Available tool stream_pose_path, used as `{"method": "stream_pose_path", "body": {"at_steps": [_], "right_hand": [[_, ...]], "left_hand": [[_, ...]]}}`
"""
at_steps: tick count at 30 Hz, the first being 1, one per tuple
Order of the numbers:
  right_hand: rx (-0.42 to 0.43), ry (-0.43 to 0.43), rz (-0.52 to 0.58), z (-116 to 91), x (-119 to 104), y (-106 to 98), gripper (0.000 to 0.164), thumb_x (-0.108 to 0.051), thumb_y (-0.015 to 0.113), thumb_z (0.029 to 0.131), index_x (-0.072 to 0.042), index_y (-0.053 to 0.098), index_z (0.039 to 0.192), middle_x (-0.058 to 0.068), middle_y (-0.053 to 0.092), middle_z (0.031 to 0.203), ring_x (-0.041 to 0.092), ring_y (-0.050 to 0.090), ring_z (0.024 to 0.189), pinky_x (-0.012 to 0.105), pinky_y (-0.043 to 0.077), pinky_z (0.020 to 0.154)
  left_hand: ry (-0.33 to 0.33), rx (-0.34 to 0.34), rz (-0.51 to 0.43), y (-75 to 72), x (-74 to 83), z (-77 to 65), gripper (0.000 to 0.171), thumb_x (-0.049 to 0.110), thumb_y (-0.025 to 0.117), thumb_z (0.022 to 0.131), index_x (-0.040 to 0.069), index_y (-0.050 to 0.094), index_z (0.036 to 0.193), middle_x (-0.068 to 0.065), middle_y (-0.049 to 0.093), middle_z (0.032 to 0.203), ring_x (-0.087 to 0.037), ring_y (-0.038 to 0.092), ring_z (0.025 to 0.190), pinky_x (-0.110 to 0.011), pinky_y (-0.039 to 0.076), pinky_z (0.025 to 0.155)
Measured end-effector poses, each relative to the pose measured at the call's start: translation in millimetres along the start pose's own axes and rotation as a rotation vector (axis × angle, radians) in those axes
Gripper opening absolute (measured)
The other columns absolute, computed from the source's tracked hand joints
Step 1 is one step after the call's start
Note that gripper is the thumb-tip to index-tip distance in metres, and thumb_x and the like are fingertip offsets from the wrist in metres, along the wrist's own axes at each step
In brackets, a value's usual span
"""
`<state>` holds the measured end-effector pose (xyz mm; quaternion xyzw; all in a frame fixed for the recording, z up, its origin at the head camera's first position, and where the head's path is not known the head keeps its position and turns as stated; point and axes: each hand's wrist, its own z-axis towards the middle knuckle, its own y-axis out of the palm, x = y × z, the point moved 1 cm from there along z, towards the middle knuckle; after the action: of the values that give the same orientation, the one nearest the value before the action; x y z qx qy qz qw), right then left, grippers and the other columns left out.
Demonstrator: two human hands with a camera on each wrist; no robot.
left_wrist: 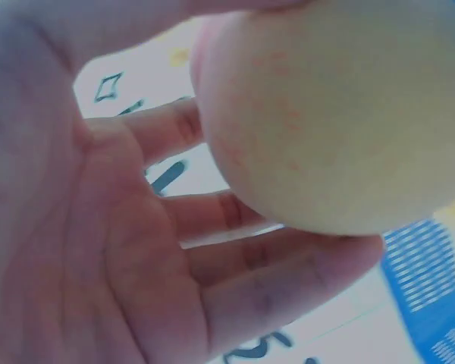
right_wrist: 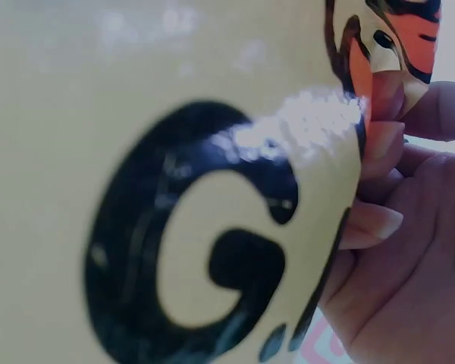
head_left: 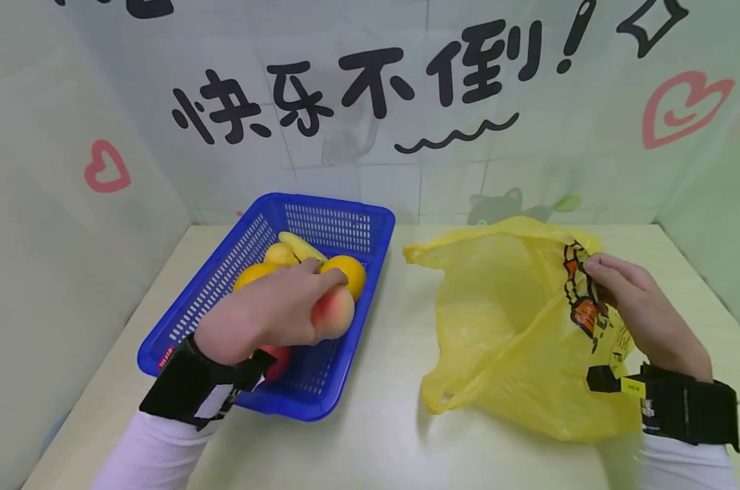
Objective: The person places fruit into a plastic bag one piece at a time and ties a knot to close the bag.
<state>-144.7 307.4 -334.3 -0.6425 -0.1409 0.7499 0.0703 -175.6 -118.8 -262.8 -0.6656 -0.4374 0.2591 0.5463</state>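
A pale pink peach (head_left: 334, 313) is held in my left hand (head_left: 278, 303), over the blue basket (head_left: 345, 381). In the left wrist view the thumb and fingers curve around the peach (left_wrist: 334, 114). Beneath and behind this hand lie a banana (head_left: 303, 246), an orange (head_left: 349, 273), another orange-yellow fruit (head_left: 252, 274), a yellow fruit (head_left: 279, 254) and a red fruit (head_left: 277, 363), partly hidden. On the right, my right hand (head_left: 642, 306) pinches the side of a yellow plastic bag (head_left: 498, 327). Its printed side (right_wrist: 189, 227) fills much of the right wrist view.
The basket and bag stand apart on a pale table (head_left: 382, 442). Behind them rises a wall covering (head_left: 370, 177) with black lettering and pink hearts. Side panels close in the table at left and right.
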Motion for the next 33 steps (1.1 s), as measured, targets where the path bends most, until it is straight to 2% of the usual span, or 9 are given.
{"method": "stream_pose_path", "body": {"at_steps": [3,6,12,18,21,27,29,33], "right_hand": [[-0.016,-0.006,0.031,-1.7,2.1,-0.2,0.027,-0.022,0.038,0.107,-0.005,0.054,0.093,-0.001,0.04,0.079,0.015,0.039,0.074,0.031,0.029,0.063],[-0.019,-0.024,0.055,-2.7,3.9,0.5,0.027,-0.022,0.038,0.107,-0.005,0.054,0.093,-0.001,0.039,0.078,0.015,0.039,0.072,0.032,0.028,0.063],[-0.027,-0.075,0.127,-3.4,6.7,4.1,0.026,-0.018,0.037,0.108,-0.004,0.054,0.095,0.0,0.039,0.078,0.016,0.038,0.071,0.033,0.025,0.065],[-0.048,-0.093,0.204,-3.2,8.2,4.4,0.025,-0.014,0.035,0.108,-0.005,0.057,0.099,-0.003,0.052,0.085,0.013,0.045,0.074,0.029,0.032,0.064],[-0.065,-0.096,0.221,-2.4,7.5,4.0,0.027,-0.014,0.034,0.108,-0.005,0.058,0.1,-0.003,0.058,0.089,0.012,0.052,0.076,0.023,0.041,0.066],[-0.057,-0.093,0.206,0.6,3.4,7.3,0.027,-0.016,0.035,0.108,-0.004,0.057,0.099,-0.002,0.056,0.087,0.012,0.052,0.077,0.023,0.041,0.067],[-0.059,-0.089,0.2,1.8,2.0,8.7,0.027,-0.017,0.035,0.108,-0.003,0.056,0.098,-0.002,0.055,0.087,0.012,0.052,0.077,0.024,0.042,0.068],[-0.076,-0.084,0.226,4.3,-0.4,9.7,0.029,-0.018,0.035,0.108,-0.002,0.056,0.097,0.0,0.058,0.09,0.011,0.058,0.08,0.022,0.049,0.072]], "left_hand": [[0.049,0.088,-0.026,-9.9,4.9,-1.4,0.064,0.028,0.073,0.084,0.022,0.048,0.142,-0.011,0.055,0.124,-0.027,0.059,0.103,-0.042,0.057,0.084],[0.108,0.136,-0.06,-17.9,14.3,1.9,0.065,0.035,0.074,0.083,0.026,0.049,0.142,-0.006,0.055,0.121,-0.024,0.06,0.102,-0.039,0.056,0.084],[0.303,0.176,-0.065,-24.5,40.9,18.7,0.066,0.032,0.075,0.079,0.024,0.051,0.14,-0.003,0.056,0.112,-0.019,0.059,0.09,-0.029,0.053,0.078],[0.481,0.202,-0.002,-19.9,69.6,42.9,0.063,0.031,0.074,0.082,0.023,0.051,0.139,-0.004,0.058,0.117,-0.016,0.059,0.087,-0.025,0.051,0.075],[0.519,0.193,0.036,-14.7,85.4,54.8,0.062,0.029,0.072,0.083,0.023,0.049,0.14,-0.004,0.057,0.118,-0.016,0.059,0.089,-0.024,0.051,0.076],[0.544,0.161,0.143,3.0,115.1,76.6,0.047,0.024,0.066,0.085,0.021,0.051,0.129,-0.003,0.056,0.112,-0.016,0.056,0.09,-0.024,0.049,0.073],[0.544,0.162,0.152,7.7,121.3,82.8,0.042,0.025,0.066,0.086,0.022,0.052,0.126,-0.002,0.056,0.11,-0.015,0.055,0.09,-0.023,0.048,0.073],[0.53,0.151,0.122,14.6,128.0,93.0,0.044,0.029,0.065,0.088,0.023,0.051,0.13,-0.001,0.056,0.112,-0.014,0.053,0.093,-0.023,0.048,0.076]]}}
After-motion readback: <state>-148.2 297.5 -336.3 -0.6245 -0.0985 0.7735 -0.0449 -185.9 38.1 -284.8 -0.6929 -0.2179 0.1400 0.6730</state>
